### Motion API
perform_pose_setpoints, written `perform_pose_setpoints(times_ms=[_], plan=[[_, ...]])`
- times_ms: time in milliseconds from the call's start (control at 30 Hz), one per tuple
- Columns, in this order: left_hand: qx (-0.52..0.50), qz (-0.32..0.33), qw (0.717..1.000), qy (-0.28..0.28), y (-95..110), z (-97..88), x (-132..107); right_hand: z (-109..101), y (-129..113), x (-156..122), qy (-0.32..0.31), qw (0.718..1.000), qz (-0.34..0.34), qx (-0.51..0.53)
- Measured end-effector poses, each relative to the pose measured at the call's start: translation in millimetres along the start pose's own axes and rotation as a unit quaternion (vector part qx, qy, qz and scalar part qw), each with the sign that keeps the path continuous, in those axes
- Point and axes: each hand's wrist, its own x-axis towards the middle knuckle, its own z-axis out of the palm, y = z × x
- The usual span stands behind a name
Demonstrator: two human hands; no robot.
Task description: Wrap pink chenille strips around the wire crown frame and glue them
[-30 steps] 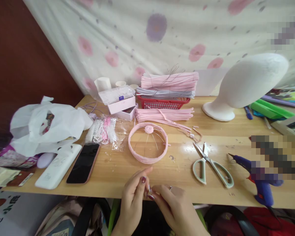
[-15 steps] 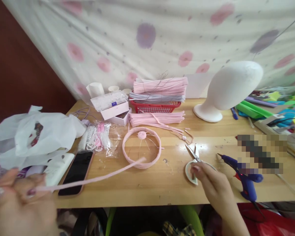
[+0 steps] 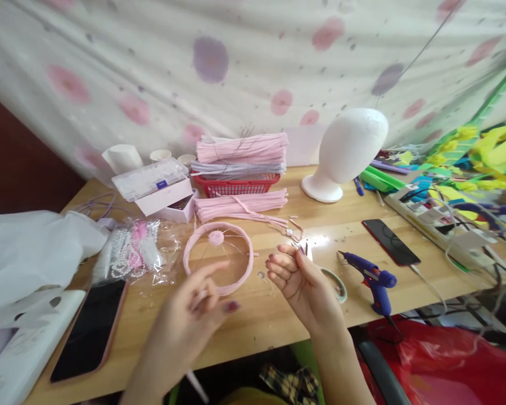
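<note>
We were likely handling the strip (image 3: pixel 197 386), but couldn't tell if our left hand (image 3: pixel 188 318) or curled right hand (image 3: pixel 306 289) gripped anything. The next move called for steady pinching.

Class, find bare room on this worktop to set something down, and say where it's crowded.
Bare wood lies between the white head and glue gun, and between the left phone and left hand. Crowded: the back, with basket and boxes, and the right end, around the power strip.
</note>
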Motion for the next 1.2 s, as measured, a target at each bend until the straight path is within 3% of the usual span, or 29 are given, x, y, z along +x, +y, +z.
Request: perform_pose_setpoints(times_ms=[67, 133, 200, 500, 667, 933, 1033, 1200], plan=[[0.051, 0.024, 0.992, -0.111, 9, 36.5, 21, 6, 1, -5, -0.044, 0.998, 0.033, 0.018], [0.096, 0.065, 0.984, -0.136, 12, 58.4, 33, 10, 0, -10, -0.074, 0.996, 0.047, 0.02], [0.13, 0.084, 0.979, -0.135, 12, 64.2, 37, 12, -1, -13, -0.095, 0.994, 0.05, 0.028], [0.087, 0.013, 0.968, -0.237, 9, 30.6, 35, 7, -7, -9, -0.118, 0.983, 0.136, 0.035], [0.03, -0.01, 0.982, -0.188, 0, 26.5, 33, 13, -8, -11, -0.114, 0.983, 0.144, 0.012], [-0.08, -0.08, 0.972, -0.205, -6, 14.4, 29, 16, -4, -19, -0.126, 0.975, 0.176, 0.049], [-0.145, -0.079, 0.975, -0.151, -6, 1.9, 29, 12, -5, -18, -0.111, 0.98, 0.162, 0.037], [-0.136, -0.058, 0.985, -0.093, -6, -18.6, 27, 8, -5, -15, -0.117, 0.981, 0.148, 0.049]])
